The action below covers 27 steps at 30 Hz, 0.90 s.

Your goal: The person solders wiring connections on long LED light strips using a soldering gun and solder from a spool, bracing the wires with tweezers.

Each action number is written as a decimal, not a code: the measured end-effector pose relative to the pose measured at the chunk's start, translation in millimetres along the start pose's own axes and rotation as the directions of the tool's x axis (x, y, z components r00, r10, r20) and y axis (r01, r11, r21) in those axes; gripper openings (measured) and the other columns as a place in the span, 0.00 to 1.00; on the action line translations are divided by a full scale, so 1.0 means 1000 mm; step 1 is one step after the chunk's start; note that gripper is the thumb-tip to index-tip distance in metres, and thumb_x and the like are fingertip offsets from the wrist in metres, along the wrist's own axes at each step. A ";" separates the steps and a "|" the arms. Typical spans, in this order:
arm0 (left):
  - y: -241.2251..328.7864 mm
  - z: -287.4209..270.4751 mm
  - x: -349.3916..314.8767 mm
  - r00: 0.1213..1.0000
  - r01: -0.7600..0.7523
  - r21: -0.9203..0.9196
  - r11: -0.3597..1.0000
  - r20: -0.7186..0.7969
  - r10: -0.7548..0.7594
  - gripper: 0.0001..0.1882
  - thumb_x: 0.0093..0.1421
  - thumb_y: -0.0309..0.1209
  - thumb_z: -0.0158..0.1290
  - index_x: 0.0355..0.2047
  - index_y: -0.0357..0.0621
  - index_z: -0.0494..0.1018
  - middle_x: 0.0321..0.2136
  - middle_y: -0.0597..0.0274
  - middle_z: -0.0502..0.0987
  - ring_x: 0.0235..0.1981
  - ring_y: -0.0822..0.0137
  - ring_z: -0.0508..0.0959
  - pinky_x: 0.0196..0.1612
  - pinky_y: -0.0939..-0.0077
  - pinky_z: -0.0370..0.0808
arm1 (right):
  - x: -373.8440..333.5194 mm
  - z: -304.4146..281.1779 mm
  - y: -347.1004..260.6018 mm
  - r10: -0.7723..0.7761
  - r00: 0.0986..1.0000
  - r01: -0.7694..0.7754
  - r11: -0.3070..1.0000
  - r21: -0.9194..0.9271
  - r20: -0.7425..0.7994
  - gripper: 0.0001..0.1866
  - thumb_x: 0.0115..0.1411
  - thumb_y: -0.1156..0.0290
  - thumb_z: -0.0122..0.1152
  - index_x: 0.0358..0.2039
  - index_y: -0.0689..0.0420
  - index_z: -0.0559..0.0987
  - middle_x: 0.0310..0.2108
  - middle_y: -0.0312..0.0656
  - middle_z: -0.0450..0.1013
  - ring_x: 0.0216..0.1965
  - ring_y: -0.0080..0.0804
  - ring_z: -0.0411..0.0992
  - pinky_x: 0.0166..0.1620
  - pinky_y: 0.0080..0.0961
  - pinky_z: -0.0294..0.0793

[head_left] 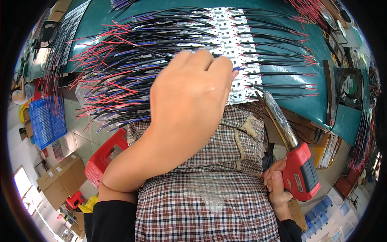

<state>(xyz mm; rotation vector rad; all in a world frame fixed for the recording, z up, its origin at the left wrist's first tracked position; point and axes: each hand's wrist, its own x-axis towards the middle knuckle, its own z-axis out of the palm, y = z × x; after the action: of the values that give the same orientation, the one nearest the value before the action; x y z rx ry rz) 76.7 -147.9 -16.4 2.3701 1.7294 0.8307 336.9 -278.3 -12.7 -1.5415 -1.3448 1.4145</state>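
Note:
My left hand [189, 92] reaches across a panel of small white circuit boards [238, 44], its fingers curled in. A short blue wire [239, 68] sticks out by the thumb, and the rest of that wire is hidden by the hand. My right hand [277, 181] is wrapped round the handle of a red and black soldering gun [299, 171]. The gun's tip rests at the panel's lower right corner; whether it touches a board I cannot tell. Black wires with red and blue ends [121, 68] fan out left of the panel. Shorter black wires with red ends [282, 60] lie along its right side.
A green table [282, 84] carries the panel. At its right side stands a small black fan [350, 88]. A checked apron [209, 201] covers my lap. A red plastic stool [102, 155], a blue basket [47, 123] and cardboard boxes [60, 181] are on the left.

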 end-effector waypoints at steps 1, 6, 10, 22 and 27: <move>0.000 -0.002 0.002 0.997 -0.034 0.019 0.999 -0.075 0.035 0.05 0.61 0.26 0.59 0.29 0.39 0.74 0.24 0.55 0.78 0.24 0.54 0.79 0.26 0.63 0.72 | -0.002 -0.002 0.003 0.001 1.000 -0.001 1.000 0.000 -0.002 0.08 0.68 0.71 0.53 0.37 0.61 0.66 0.23 0.40 0.66 0.15 0.19 0.57 0.23 0.19 0.65; 0.010 -0.004 -0.016 0.991 0.121 -0.142 0.983 0.077 -0.110 0.06 0.55 0.24 0.63 0.28 0.42 0.74 0.21 0.59 0.76 0.22 0.58 0.78 0.25 0.66 0.71 | -0.018 -0.015 0.013 0.013 0.998 0.003 0.968 -0.252 0.060 0.12 0.68 0.69 0.56 0.47 0.61 0.70 0.28 0.38 0.68 0.19 0.20 0.62 0.27 0.21 0.66; 0.010 0.007 -0.029 0.974 0.175 -0.131 0.976 0.168 -0.153 0.08 0.51 0.25 0.66 0.27 0.45 0.75 0.18 0.62 0.76 0.20 0.61 0.77 0.25 0.68 0.71 | -0.019 -0.014 0.016 -0.011 0.993 0.040 0.966 -0.254 0.113 0.15 0.68 0.71 0.57 0.53 0.59 0.71 0.31 0.36 0.70 0.26 0.20 0.66 0.32 0.22 0.68; 0.010 0.016 -0.030 0.984 0.145 -0.125 0.981 0.119 -0.130 0.08 0.50 0.25 0.66 0.26 0.44 0.75 0.18 0.61 0.76 0.20 0.59 0.77 0.26 0.66 0.71 | -0.013 -0.005 0.008 0.168 0.986 -0.160 0.948 -0.274 0.004 0.15 0.55 0.77 0.70 0.43 0.61 0.81 0.35 0.47 0.78 0.38 0.41 0.79 0.41 0.34 0.77; 0.010 0.018 -0.032 0.986 0.124 -0.101 0.987 0.122 -0.111 0.08 0.50 0.25 0.65 0.26 0.44 0.75 0.19 0.60 0.77 0.21 0.58 0.78 0.27 0.65 0.72 | -0.005 0.002 0.003 0.091 0.996 -0.091 0.956 -0.278 -0.014 0.11 0.52 0.79 0.69 0.37 0.62 0.80 0.32 0.46 0.76 0.32 0.43 0.76 0.35 0.34 0.75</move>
<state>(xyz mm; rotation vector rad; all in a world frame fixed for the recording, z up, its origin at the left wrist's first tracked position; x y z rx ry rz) 87.3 -176.1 -39.9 2.1778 1.7139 0.7334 336.4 -284.5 -14.3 -1.8049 -1.5417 1.3206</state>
